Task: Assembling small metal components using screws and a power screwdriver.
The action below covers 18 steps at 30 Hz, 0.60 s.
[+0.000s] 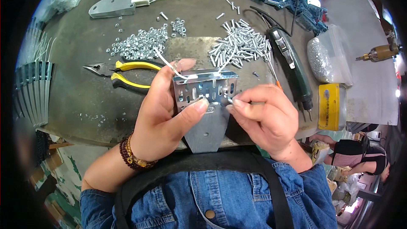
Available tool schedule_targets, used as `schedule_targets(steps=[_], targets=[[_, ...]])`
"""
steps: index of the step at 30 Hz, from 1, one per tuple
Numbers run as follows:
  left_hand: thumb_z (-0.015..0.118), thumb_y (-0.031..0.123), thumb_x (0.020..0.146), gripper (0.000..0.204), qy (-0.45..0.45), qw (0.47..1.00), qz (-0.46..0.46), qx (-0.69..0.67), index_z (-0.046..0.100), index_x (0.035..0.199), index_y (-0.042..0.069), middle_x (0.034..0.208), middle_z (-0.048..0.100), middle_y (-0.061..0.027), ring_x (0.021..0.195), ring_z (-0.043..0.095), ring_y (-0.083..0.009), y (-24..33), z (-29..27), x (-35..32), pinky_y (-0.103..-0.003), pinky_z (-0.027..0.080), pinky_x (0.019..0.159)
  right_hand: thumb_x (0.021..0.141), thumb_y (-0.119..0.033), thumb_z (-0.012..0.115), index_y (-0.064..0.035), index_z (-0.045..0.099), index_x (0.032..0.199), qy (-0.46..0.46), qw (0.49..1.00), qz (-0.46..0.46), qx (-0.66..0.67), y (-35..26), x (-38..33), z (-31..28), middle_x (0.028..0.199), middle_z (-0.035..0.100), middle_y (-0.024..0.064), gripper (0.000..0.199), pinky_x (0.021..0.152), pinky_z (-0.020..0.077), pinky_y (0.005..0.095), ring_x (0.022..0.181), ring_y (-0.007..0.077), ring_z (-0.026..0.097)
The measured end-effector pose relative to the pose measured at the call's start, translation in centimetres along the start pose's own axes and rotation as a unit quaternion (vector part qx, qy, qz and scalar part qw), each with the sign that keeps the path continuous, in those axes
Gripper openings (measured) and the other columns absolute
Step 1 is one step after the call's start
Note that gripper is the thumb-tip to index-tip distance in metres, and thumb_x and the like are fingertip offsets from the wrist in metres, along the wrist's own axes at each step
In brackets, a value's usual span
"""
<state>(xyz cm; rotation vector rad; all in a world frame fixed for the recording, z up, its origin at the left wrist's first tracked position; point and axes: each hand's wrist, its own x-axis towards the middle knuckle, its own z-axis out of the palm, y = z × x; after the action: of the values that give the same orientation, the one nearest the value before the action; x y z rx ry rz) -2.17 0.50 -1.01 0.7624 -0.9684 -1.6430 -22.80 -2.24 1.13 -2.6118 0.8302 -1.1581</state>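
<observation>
At six o'clock on the bench (199, 19), the left hand (163, 114) pinches a slotted silvery metal bracket (215, 88), best steadied for the small silvery piece (230, 100) the right hand (271, 116) pinches.

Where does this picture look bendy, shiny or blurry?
In the head view, the table looks curved along its near edge; in the head view, the bracket and blue pile catch glare; in the head view, a far-left smudge is blurred.

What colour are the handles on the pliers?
The handles are yellow and black, seen best in the head view.
</observation>
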Motion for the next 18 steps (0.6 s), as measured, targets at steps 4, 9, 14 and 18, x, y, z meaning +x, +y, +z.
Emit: schedule_targets(steps=[4, 9, 14, 18], targets=[[0.057, -0.004, 0.088, 0.057, 0.025, 1.0, -0.011, 0.003, 0.027, 0.137, -0.001, 0.119, 0.052, -0.0093, 0.108, 0.052, -0.0135, 0.1, 0.4, 0.0, -0.028, 0.041, 0.095, 0.068, -0.01, 0.079, -0.0035, 0.067, 0.089, -0.044, 0.998, 0.043, 0.015, 0.3, 0.2, -0.7, 0.087, 0.061, 0.0096, 0.025, 0.063, 0.0494, 0.032, 0.075, 0.0251, 0.061], [0.058, -0.002, 0.087, 0.059, 0.063, 0.997, -0.03, -0.038, 0.027, 0.137, -0.001, 0.117, 0.053, -0.0105, 0.105, 0.053, -0.0135, 0.2, 0.0, 0.5, -0.028, 0.043, 0.094, 0.075, -0.008, 0.071, -0.006, 0.06, 0.098, -0.112, 0.978, 0.167, -0.056, 4.1, 2.1, -1.0, 0.081, 0.064, 0.0124, 0.025, 0.066, 0.0509, 0.0385, 0.079, 0.0307, 0.064], [0.045, 0.014, 0.096, 0.046, 0.052, 0.989, -0.065, -0.124, 0.03, 0.137, 0.0, 0.116, 0.056, -0.0125, 0.102, 0.058, -0.0177, 0.9, -0.6, 0.2, -0.033, 0.047, 0.089, 0.075, -0.003, 0.059, -0.0054, 0.052, 0.088, -0.245, 0.944, 0.084, -0.203, 3.8, 4.2, 0.1, 0.074, 0.06, 0.0136, 0.015, 0.066, 0.0505, 0.0428, 0.074, 0.0346, 0.062], [0.045, 0.015, 0.096, 0.043, 0.07, 0.985, -0.064, -0.144, 0.033, 0.135, 0.002, 0.112, 0.056, -0.0095, 0.1, 0.058, -0.0143, 0.7, -1.0, -0.1, -0.029, 0.048, 0.084, 0.072, 0.0, 0.062, -0.003, 0.061, 0.087, -0.14, 0.983, 0.07, -0.098, 3.5, 5.0, -0.1, 0.073, 0.062, 0.0109, 0.015, 0.059, 0.0515, 0.0346, 0.066, 0.0273, 0.063]])
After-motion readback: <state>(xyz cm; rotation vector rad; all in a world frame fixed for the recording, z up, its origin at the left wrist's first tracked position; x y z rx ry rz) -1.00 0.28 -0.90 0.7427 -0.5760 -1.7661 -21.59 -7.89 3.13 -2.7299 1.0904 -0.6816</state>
